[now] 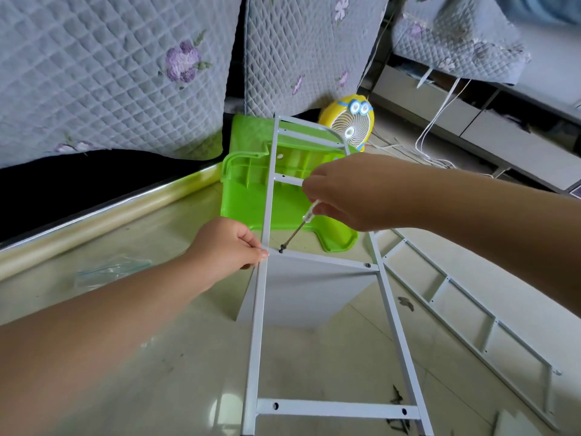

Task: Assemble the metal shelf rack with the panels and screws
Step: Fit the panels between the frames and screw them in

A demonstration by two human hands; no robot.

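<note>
Here, screwdriver (pixel 298 227) in right hand (pixel 347 193), white frame (pixel 327 408)

You had grey quilted covers (pixel 110 73) with purple flowers draped over the furniture along the back. A lime green plastic stool (pixel 245 199) lay on the glossy tiled floor (pixel 157 357) with its ribbed underside showing. Just behind it stood a yellow cartoon-face fan (pixel 349 124), grille toward you. White cables (pixel 421 138) trailed right of the fan, near a low white cabinet (pixel 471 121). Off to your left sat a crumpled clear plastic bag (pixel 110 272), and a few dark scraps (pixel 405 302) dotted the floor on the right.
</note>
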